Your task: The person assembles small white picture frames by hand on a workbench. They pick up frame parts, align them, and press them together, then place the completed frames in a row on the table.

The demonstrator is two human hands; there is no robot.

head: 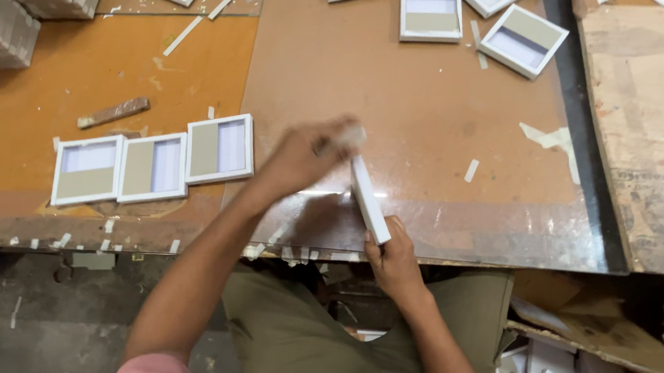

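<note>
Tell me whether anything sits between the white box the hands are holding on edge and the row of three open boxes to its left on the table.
Nothing visible blocks it. The white box, held by the right hand and left hand, is separated from the row of three open boxes only by the left forearm over bare table.

White box tray on edge

The shallow white tray [368, 199] stands tilted on its edge, its near end pinched from below, its far end under blurred fingertips.

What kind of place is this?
Probably a small box-making workshop. Shallow white box trays lie in rows on a worn brown worktable, paper scraps lie about, and more trays are stacked nearby.
</note>
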